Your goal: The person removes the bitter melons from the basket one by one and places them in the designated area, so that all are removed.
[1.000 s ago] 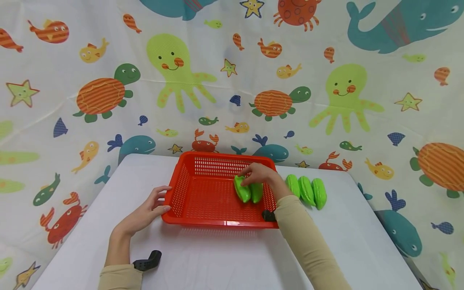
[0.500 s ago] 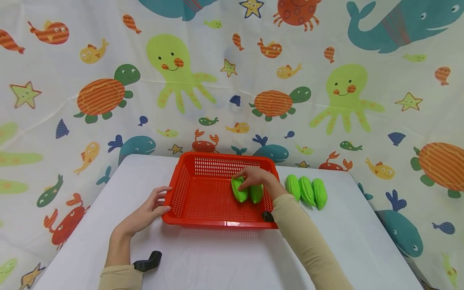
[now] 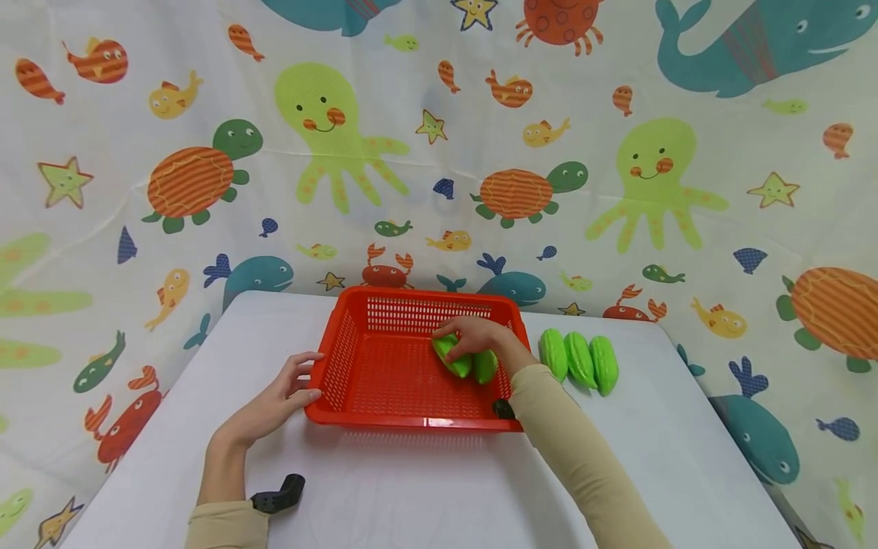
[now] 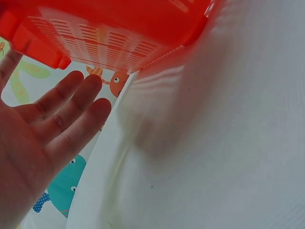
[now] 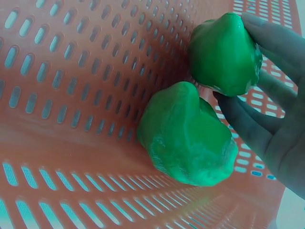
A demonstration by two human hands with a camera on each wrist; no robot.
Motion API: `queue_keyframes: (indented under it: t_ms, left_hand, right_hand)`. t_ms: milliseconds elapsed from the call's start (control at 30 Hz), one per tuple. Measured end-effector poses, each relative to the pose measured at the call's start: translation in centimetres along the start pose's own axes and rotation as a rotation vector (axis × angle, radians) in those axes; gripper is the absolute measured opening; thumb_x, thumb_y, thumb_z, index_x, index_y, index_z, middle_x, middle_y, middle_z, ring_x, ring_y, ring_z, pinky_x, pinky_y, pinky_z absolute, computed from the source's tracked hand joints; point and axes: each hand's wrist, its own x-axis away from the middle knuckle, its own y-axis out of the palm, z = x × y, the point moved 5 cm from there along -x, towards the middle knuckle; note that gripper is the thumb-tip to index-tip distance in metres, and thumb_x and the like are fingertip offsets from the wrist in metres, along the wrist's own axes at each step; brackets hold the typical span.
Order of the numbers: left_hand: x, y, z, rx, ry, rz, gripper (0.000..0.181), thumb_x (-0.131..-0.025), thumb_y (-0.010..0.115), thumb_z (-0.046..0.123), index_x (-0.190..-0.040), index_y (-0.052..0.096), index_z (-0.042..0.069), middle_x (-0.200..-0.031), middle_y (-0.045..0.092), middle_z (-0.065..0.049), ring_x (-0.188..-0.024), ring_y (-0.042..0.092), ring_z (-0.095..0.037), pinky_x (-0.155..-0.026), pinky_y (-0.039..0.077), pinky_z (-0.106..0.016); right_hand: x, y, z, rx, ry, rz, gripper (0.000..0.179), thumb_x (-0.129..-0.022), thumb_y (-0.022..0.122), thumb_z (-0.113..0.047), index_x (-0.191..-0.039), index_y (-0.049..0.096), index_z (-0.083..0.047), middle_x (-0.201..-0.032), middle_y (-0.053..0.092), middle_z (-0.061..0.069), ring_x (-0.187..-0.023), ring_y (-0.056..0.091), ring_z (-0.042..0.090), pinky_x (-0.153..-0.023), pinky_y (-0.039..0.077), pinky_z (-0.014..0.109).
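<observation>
Inside a red plastic basket (image 3: 398,374), my right hand (image 3: 473,335) pinches a glossy green ridged fruit (image 3: 449,354), star-fruit-like in shape. The right wrist view shows the thumb and fingers around one side of this fruit (image 5: 226,55), its pointed end turned up. A second green fruit (image 5: 186,136) lies close beside it on the slotted basket floor. My left hand (image 3: 277,400) is at the basket's left rim, fingertips and thumb against it. In the left wrist view, the left hand's fingers (image 4: 71,121) are extended and spread, several of them below the rim.
Several matching green fruits (image 3: 579,362) lie in a row on the white table (image 3: 658,442), right of the basket. Behind the table hangs a white curtain (image 3: 425,46) printed with sea animals. Black wrist devices (image 3: 280,494) are strapped to the arms.
My right hand has shifted a little left with the pinched fruit, which now lies more slanted and slightly farther from its neighbour. The left hand and basket have stayed put.
</observation>
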Motion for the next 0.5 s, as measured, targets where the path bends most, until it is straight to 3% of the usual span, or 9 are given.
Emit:
queue_keyframes:
  t_ms: [233, 500]
  left_hand:
    - [0.09, -0.10, 0.14, -0.003, 0.000, 0.008, 0.069, -0.094, 0.063, 0.034, -0.149, 0.022, 0.030, -0.150, 0.027, -0.017, -0.130, 0.040, -0.041, -0.095, 0.048, -0.056]
    - [0.01, 0.02, 0.12, -0.001, 0.001, 0.001, 0.068, -0.094, 0.063, 0.034, -0.149, 0.022, 0.030, -0.150, 0.027, -0.017, -0.130, 0.041, -0.040, -0.096, 0.047, -0.056]
  right_hand:
    - [-0.14, 0.04, -0.08, -0.036, 0.014, 0.003, 0.055, -0.083, 0.078, -0.021, -0.134, 0.059, -0.026, -0.126, 0.052, 0.002, -0.115, 0.045, 0.024, -0.098, 0.046, 0.045]
    - [-0.14, 0.29, 0.10, -0.060, -0.009, 0.004, 0.056, -0.083, 0.079, -0.020, -0.134, 0.059, -0.027, -0.133, 0.050, 0.001, -0.119, 0.044, 0.024, -0.102, 0.043, 0.046]
